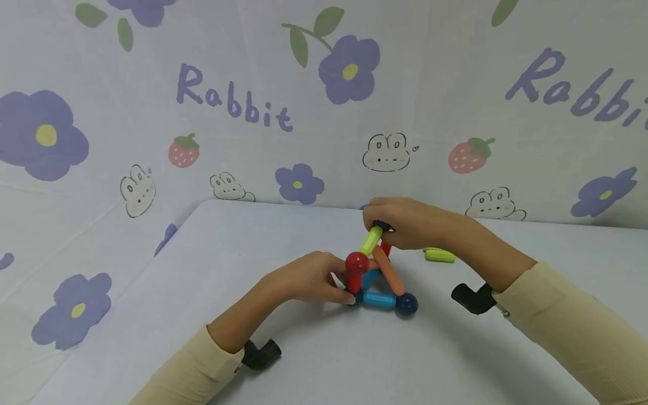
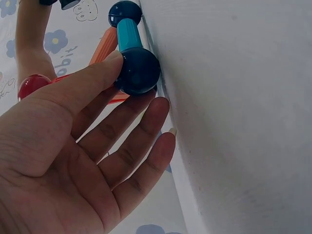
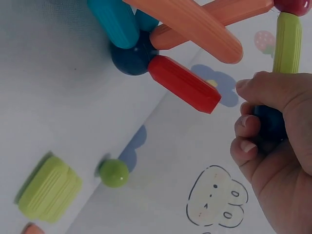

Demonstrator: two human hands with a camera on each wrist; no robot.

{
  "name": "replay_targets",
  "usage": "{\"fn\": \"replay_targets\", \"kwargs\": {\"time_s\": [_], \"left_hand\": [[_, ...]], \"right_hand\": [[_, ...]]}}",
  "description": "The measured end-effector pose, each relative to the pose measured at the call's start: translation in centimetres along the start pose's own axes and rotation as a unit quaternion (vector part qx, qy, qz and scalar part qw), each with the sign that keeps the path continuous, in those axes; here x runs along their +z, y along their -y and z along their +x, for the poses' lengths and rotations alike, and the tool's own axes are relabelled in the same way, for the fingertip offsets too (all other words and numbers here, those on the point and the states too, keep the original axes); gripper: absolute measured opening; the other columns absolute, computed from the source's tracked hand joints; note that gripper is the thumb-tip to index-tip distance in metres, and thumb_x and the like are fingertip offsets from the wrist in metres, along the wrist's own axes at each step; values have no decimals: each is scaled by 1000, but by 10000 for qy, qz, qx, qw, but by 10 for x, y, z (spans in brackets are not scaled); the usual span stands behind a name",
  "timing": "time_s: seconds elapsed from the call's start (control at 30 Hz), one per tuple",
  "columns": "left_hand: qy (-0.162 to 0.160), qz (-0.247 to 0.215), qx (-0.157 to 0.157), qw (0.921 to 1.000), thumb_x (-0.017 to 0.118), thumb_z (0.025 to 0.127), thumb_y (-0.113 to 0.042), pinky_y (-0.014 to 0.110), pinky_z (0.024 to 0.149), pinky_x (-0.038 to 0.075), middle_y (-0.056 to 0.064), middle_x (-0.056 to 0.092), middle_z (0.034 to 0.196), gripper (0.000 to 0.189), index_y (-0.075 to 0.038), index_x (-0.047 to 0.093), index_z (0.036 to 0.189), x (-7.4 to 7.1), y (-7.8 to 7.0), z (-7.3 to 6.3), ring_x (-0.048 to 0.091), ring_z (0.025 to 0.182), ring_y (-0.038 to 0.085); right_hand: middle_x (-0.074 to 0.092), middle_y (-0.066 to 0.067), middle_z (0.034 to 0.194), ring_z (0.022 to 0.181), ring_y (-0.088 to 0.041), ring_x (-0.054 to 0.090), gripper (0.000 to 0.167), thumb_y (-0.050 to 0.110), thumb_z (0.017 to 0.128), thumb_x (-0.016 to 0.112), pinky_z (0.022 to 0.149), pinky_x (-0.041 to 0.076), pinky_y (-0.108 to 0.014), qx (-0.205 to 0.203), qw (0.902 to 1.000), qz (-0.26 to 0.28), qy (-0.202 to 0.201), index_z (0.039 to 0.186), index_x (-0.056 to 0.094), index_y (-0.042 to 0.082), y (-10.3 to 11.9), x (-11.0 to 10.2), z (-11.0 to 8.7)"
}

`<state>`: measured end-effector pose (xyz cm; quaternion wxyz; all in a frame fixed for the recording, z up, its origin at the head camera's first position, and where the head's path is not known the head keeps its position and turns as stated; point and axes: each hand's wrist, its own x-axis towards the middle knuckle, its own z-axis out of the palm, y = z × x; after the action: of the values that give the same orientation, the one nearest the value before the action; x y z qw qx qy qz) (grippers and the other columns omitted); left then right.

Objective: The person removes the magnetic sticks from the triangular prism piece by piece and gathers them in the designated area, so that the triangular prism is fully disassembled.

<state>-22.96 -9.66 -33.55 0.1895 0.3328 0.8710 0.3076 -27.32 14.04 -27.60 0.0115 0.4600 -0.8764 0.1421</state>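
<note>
A frame of magnetic rods and balls stands on the white table. My left hand [image 1: 309, 279] pinches the dark blue ball [image 2: 139, 70] at its near left corner between thumb and fingers. From there a light blue rod [image 1: 379, 300] runs to another dark blue ball [image 1: 406, 305]. Above the left corner sits a red ball [image 1: 357, 262], with a yellow-green rod [image 1: 371, 241] rising from it. My right hand [image 1: 405, 219] grips a dark blue ball [image 3: 269, 123] at that rod's upper end. An orange rod [image 1: 388, 273] and a red rod [image 3: 185, 84] slant up, their upper ends apart from the held ball.
Yellow-green rods [image 1: 439, 255] lie side by side on the table behind and right of the frame. Beyond them is a green ball [image 3: 113, 173], with an orange tip [image 3: 33, 229] at the view's edge. A patterned cloth [image 1: 324, 140] hangs along the back.
</note>
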Motion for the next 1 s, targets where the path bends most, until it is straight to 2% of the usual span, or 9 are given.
{"fn": "replay_targets", "kwargs": {"time_s": [0.23,0.43,0.57,0.7,0.8,0.9,1.0], "left_hand": [[-4,-19,-27,10000,81,86,-21,24,77,55,-8,71,98,27,-10,74,109,0,3,2,67,86,11],[-45,22,-52,10000,82,86,-21,23,75,55,-9,72,97,26,-11,74,109,1,4,3,66,83,10],[-56,57,-93,9999,82,86,-21,23,75,55,-8,72,97,27,-10,74,109,1,3,3,66,84,10],[-60,67,-135,9999,82,86,-20,23,75,55,-8,72,98,27,-10,75,109,1,2,2,66,84,10],[-71,74,-140,9998,82,86,-20,23,75,55,-7,72,98,27,-10,74,109,2,2,2,66,84,10],[-83,103,-155,9998,81,86,-20,23,75,55,-7,72,98,27,-10,74,110,2,1,2,66,84,10],[-83,109,-159,9998,82,86,-20,23,74,55,-8,72,98,28,-10,74,110,2,1,1,66,84,10]], "right_hand": [[56,4,87,83,-15,57,20,-5,86,72,77,55,-27,10,9999,-109,117,95,69,13,3,-1,1],[58,4,83,77,-14,56,11,2,89,73,70,53,-28,107,9993,-311,-188,97,74,10,-14,-7,0],[62,-2,93,84,-19,57,11,9,92,72,75,54,-34,716,9972,-175,-148,103,70,8,-31,-13,-4],[61,-15,110,93,-27,58,34,8,92,68,85,55,-44,1517,9882,203,-70,121,51,1,-44,-17,-12],[55,-24,114,95,-33,57,45,3,90,60,84,55,-46,1836,9815,531,-107,128,36,-3,-52,-17,-16],[54,-25,116,98,-35,57,42,0,92,60,86,54,-48,1771,9824,503,-305,127,37,-3,-58,-18,-19],[58,-20,115,99,-35,58,36,-4,90,68,88,54,-50,1547,9858,232,-604,121,50,2,-63,-18,-20]]}}
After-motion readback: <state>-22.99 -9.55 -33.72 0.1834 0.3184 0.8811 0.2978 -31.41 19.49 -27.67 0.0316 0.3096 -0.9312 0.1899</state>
